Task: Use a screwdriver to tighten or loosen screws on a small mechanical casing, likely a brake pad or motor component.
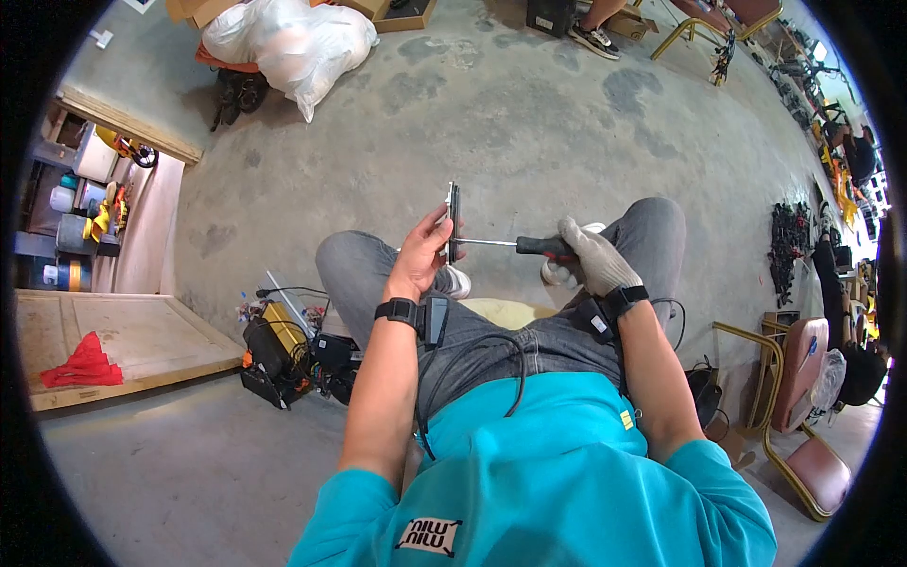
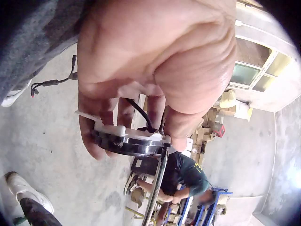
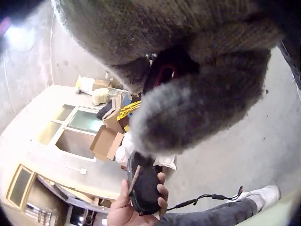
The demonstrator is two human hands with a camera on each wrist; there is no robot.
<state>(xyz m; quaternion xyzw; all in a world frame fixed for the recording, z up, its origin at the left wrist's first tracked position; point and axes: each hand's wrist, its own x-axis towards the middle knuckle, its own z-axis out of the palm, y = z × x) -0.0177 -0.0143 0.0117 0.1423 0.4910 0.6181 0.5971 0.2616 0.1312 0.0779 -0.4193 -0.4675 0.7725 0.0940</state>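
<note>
My bare left hand (image 1: 422,253) holds a flat black part with a pale backing (image 1: 454,219) on edge above my lap. In the left wrist view the part (image 2: 124,143) has a rounded black rim, with a dark cable (image 2: 141,113) running from its pale side. The right hand (image 1: 597,263) wears a knitted glove and grips a screwdriver (image 1: 539,247) by its black and red handle. Its metal shaft (image 2: 157,181) points left, the tip right at the part's edge. In the right wrist view, gloved fingers (image 3: 197,108) hide most of the handle; the part's black face (image 3: 145,188) shows beyond.
Wooden boards with a red cloth (image 1: 83,364) lie at left, near a heap of tools and cables (image 1: 283,350). White bags (image 1: 293,47) stand ahead. Chairs (image 1: 803,378) are at right. Another person's shoe (image 1: 595,41) shows at the far side.
</note>
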